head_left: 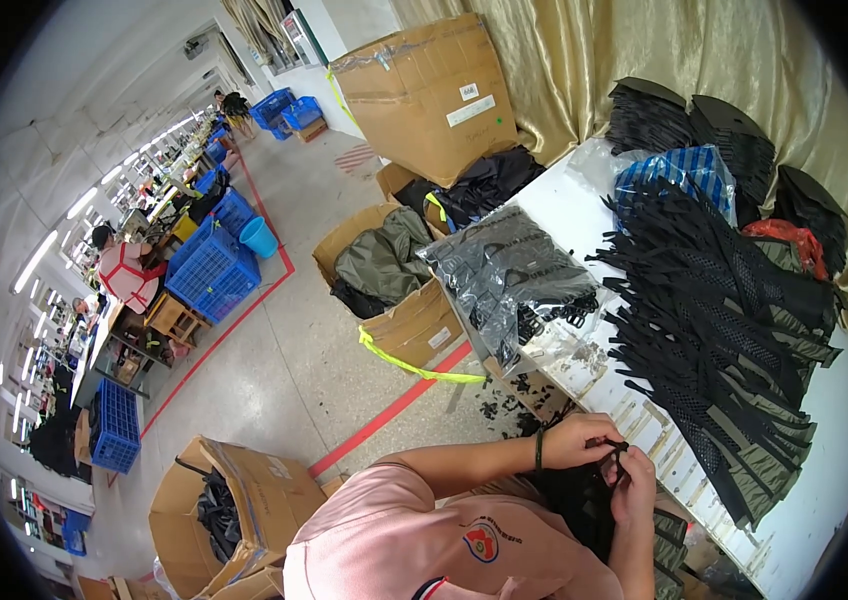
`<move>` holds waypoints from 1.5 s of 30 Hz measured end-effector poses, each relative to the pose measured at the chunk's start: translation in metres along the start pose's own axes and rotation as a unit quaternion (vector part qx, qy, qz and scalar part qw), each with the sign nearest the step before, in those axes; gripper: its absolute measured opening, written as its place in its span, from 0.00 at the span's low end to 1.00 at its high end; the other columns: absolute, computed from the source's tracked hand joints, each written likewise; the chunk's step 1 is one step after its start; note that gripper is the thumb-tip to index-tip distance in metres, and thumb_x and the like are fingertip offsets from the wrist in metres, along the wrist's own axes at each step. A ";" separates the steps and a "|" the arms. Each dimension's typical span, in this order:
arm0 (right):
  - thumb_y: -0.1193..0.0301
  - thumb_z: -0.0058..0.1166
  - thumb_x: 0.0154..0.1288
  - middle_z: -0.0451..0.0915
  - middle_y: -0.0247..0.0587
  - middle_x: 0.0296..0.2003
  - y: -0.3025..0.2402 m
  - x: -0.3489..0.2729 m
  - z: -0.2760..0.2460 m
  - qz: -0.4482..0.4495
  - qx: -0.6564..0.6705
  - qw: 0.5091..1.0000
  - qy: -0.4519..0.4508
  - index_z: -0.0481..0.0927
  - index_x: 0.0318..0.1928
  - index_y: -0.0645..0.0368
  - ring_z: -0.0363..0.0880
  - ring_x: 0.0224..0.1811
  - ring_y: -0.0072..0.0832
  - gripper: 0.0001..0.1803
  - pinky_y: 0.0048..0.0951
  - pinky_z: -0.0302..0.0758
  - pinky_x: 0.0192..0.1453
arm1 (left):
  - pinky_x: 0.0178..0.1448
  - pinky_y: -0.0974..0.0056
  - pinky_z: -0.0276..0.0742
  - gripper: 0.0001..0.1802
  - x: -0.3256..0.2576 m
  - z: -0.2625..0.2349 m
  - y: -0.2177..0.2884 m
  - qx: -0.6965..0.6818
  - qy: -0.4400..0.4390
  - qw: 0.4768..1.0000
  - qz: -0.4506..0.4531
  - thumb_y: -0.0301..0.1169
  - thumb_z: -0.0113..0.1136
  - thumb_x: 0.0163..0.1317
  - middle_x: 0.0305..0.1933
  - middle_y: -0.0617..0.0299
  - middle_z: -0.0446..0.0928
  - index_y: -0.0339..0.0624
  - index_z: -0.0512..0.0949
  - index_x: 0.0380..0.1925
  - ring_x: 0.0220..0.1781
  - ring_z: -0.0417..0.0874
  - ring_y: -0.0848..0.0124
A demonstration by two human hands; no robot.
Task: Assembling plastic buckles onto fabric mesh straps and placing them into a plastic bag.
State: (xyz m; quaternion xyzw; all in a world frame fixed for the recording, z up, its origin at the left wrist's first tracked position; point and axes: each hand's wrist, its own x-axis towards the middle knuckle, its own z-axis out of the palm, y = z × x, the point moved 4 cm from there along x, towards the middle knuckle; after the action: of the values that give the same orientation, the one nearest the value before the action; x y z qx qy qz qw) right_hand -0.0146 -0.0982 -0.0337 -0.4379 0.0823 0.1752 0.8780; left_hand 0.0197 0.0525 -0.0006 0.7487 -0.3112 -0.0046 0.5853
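My left hand (580,441), with a dark band at the wrist, and my right hand (634,484) meet in front of my chest at the table's near edge. Both are closed, fingertips pinching a small black strap (621,453). Its finer details are too small to make out. Black fabric (576,500) hangs below my hands, partly hidden by my forearms. Just beyond, on the white table (689,470), lies a broad pile of black mesh pieces (714,330) with black strap ends and olive-grey edges.
A grey plastic bag (509,270) lies beside black plastic buckles (569,312) on the table. Stacked black panels (734,140) stand near the gold curtain (584,60). Cardboard boxes (429,330) with fabric sit on the left, another box (274,500) nearer me. Blue crates (214,270) stand further off, near a co-worker (124,270).
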 end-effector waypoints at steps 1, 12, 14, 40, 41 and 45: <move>0.76 0.49 0.59 0.77 0.34 0.26 0.000 -0.001 0.001 0.000 0.001 1.000 0.001 0.77 0.33 0.63 0.71 0.24 0.19 0.05 0.19 0.67 0.29 | 0.38 0.68 0.76 0.10 0.000 0.000 0.002 0.013 -0.004 1.000 0.012 0.20 0.59 0.53 0.37 0.58 0.77 0.37 0.78 0.38 0.35 0.80 0.68; 0.74 0.49 0.66 0.72 0.28 0.23 -0.006 -0.005 0.012 -0.090 -0.057 0.991 0.085 0.76 0.33 0.61 0.66 0.23 0.13 0.05 0.14 0.63 0.28 | 0.45 0.62 0.74 0.15 -0.003 0.006 0.005 0.095 0.022 0.992 0.074 0.23 0.62 0.53 0.39 0.57 0.77 0.38 0.77 0.42 0.41 0.79 0.59; 0.74 0.49 0.66 0.72 0.28 0.22 -0.004 -0.004 0.007 -0.112 -0.099 0.984 0.096 0.75 0.32 0.61 0.65 0.23 0.13 0.05 0.15 0.62 0.28 | 0.45 0.62 0.74 0.15 -0.002 0.007 0.007 0.127 0.032 0.987 0.091 0.23 0.62 0.53 0.39 0.57 0.77 0.39 0.77 0.42 0.41 0.79 0.59; 0.72 0.50 0.66 0.73 0.29 0.23 -0.017 -0.002 0.013 -0.076 0.007 0.996 0.042 0.75 0.34 0.61 0.68 0.23 0.16 0.06 0.15 0.65 0.29 | 0.41 0.63 0.75 0.17 0.007 0.007 0.013 0.078 0.073 0.990 0.090 0.21 0.61 0.52 0.38 0.58 0.77 0.39 0.78 0.45 0.37 0.80 0.60; 0.72 0.51 0.66 0.74 0.30 0.23 -0.018 -0.002 0.012 -0.093 -0.044 0.993 0.060 0.76 0.35 0.62 0.68 0.24 0.16 0.06 0.15 0.66 0.29 | 0.41 0.63 0.75 0.17 0.007 0.007 0.012 0.078 0.073 0.990 0.089 0.21 0.61 0.52 0.38 0.58 0.77 0.39 0.78 0.45 0.37 0.80 0.60; 0.73 0.50 0.66 0.75 0.32 0.25 -0.024 -0.006 0.018 -0.098 -0.166 0.977 0.087 0.76 0.35 0.63 0.70 0.25 0.17 0.06 0.16 0.68 0.32 | 0.41 0.63 0.75 0.17 0.004 0.005 0.009 0.079 0.062 0.992 0.078 0.20 0.60 0.52 0.38 0.58 0.77 0.38 0.78 0.44 0.37 0.80 0.61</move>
State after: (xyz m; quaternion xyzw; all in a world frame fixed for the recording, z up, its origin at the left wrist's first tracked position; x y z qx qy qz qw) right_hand -0.0114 -0.0984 -0.0037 -0.5971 0.0847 0.0606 0.7954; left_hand 0.0168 0.0448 0.0066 0.7652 -0.3312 0.1119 0.5406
